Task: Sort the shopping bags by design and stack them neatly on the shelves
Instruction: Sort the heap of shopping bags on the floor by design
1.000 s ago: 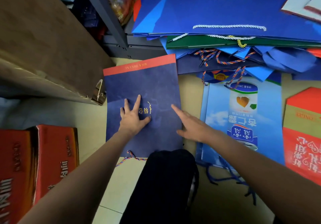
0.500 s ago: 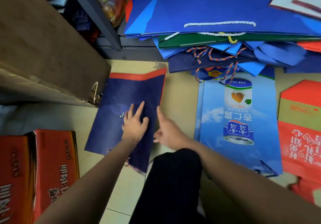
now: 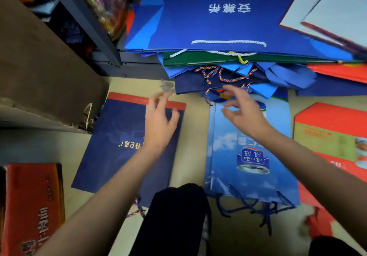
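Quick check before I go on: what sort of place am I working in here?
Probably a shop stockroom or storage corner: flat shopping bags piled on a tiled floor, a metal shelf frame, and cardboard cartons alongside.

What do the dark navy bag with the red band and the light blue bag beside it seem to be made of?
Dark navy bag: probably matte paper card. It lies flat and stiff with crisp edges, gold lettering and a twisted multicolour cord handle. Light blue bag: likely coated paper, though laminated fabric is possible. It carries a photo-style print with a slight sheen and dark blue cord handles.
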